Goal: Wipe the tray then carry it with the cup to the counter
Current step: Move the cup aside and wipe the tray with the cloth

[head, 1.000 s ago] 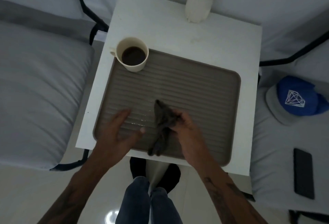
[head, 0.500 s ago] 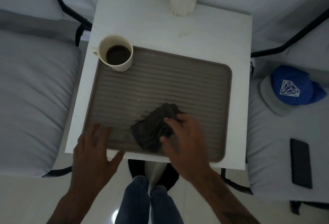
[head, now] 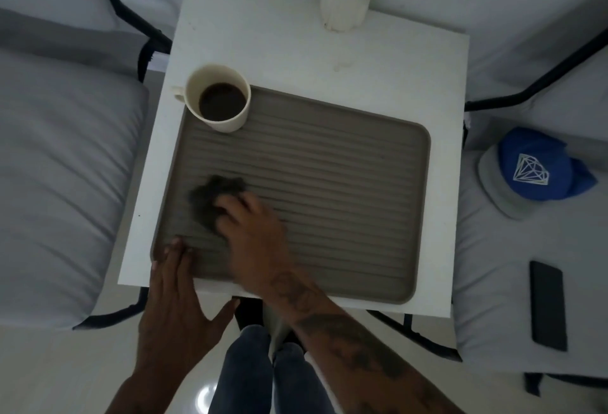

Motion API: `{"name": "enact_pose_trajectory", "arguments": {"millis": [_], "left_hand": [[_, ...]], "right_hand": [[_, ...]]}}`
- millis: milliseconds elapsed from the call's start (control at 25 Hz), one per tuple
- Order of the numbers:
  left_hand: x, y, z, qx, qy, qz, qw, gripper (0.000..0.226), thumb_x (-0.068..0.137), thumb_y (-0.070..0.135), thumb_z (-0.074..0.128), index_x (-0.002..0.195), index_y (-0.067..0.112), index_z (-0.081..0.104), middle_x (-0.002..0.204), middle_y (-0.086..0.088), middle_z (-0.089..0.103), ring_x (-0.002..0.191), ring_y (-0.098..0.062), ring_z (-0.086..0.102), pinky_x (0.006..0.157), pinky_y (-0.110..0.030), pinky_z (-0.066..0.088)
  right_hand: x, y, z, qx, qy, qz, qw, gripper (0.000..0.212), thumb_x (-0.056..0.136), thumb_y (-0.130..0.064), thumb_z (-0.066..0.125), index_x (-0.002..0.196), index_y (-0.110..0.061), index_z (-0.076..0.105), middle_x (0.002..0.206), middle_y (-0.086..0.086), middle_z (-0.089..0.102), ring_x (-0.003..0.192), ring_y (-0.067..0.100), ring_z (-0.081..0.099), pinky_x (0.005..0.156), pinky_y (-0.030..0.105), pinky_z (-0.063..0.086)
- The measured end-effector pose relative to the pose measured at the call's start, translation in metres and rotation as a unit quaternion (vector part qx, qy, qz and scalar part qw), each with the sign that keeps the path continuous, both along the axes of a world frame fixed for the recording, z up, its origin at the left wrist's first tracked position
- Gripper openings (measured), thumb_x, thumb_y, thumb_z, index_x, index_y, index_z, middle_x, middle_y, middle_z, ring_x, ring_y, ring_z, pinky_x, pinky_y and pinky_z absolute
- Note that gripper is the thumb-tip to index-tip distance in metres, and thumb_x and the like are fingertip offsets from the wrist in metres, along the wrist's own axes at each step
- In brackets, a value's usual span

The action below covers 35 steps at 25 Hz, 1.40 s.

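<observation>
A grey-brown ribbed rectangular tray [head: 329, 189] lies flat on a small white square table [head: 394, 61] set between pale grey cushioned seats. In the tray's far left corner stands a cream ceramic cup [head: 218, 97] of dark coffee, upright, its handle pointing left over the tray's rim. The person's right hand [head: 253, 232] presses a crumpled dark grey cloth [head: 210, 196] onto the near left part of the tray, fingers curled over the cloth and bunching it; the cloth looks blurred. The left hand [head: 174, 301] lies flat with fingers spread, its fingertips on the tray's near left corner, holding nothing. On the right-hand seat rest a blue cap with a white diamond emblem [head: 533, 173] and, nearer, a black phone [head: 547, 305], well apart from the tray.
</observation>
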State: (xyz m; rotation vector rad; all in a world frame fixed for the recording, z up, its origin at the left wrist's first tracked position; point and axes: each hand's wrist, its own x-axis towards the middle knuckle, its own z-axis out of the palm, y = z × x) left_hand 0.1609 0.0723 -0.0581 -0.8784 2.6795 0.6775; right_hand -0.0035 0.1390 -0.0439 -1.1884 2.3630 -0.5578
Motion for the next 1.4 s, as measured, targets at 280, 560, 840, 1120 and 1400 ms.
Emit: {"name": "enact_pose_trajectory", "arguments": {"millis": [280, 560, 840, 1120, 1400], "left_hand": [[0.000, -0.004, 0.008, -0.002, 0.013, -0.066, 0.998, 0.090, 0.073, 0.068, 0.054, 0.152, 0.032, 0.028, 0.163, -0.020, 0.004, 0.148, -0.042, 0.013, 0.110, -0.061, 0.030], [0.005, -0.007, 0.000, -0.013, -0.010, -0.102, 0.995, 0.078, 0.079, 0.071, 0.044, 0.143, 0.026, 0.048, 0.161, -0.025, 0.010, 0.147, -0.044, 0.016, 0.113, -0.061, 0.024], [0.004, -0.007, 0.002, 0.001, 0.002, -0.090, 0.996, 0.091, 0.069, 0.054, 0.064, 0.151, 0.030, 0.032, 0.162, -0.022, 0.003, 0.148, -0.043, 0.011, 0.112, -0.061, 0.025], [0.000, -0.003, 0.002, -0.007, -0.007, -0.090, 0.996, 0.090, 0.068, 0.058, 0.054, 0.150, 0.027, 0.033, 0.161, -0.026, 0.005, 0.146, -0.047, 0.014, 0.110, -0.063, 0.023], [-0.008, -0.007, 0.016, 0.014, -0.065, -0.092, 0.994, 0.092, 0.064, 0.063, 0.053, 0.148, 0.027, 0.039, 0.158, -0.030, 0.016, 0.141, -0.049, 0.024, 0.107, -0.066, 0.028]], "right_hand": [[-0.046, 0.171, 0.010, 0.103, 0.042, -0.292, 0.950, 0.036, 0.058, 0.005, 0.071, 0.090, -0.010, 0.065, 0.132, 0.011, 0.053, 0.117, 0.034, 0.041, 0.085, 0.054, 0.051], [0.004, -0.039, 0.002, -0.012, -0.060, -0.050, 0.997, 0.040, 0.075, -0.011, 0.066, 0.115, -0.012, 0.060, 0.147, 0.006, 0.041, 0.134, 0.034, 0.030, 0.106, 0.054, 0.037], [-0.105, 0.117, -0.002, 0.015, 0.086, -0.332, 0.939, 0.024, 0.065, -0.006, 0.058, 0.088, -0.011, 0.064, 0.132, 0.009, 0.057, 0.112, 0.037, 0.051, 0.095, 0.045, 0.043], [-0.090, 0.017, -0.014, -0.015, 0.075, -0.252, 0.965, 0.028, 0.068, -0.015, 0.045, 0.088, -0.010, 0.064, 0.133, 0.009, 0.058, 0.113, 0.040, 0.050, 0.094, 0.043, 0.044], [-0.130, 0.112, 0.031, -0.067, -0.154, -0.501, 0.849, 0.027, 0.079, 0.003, 0.050, 0.091, -0.018, 0.062, 0.106, 0.013, 0.066, 0.088, 0.029, 0.062, 0.072, 0.032, 0.056]]}}
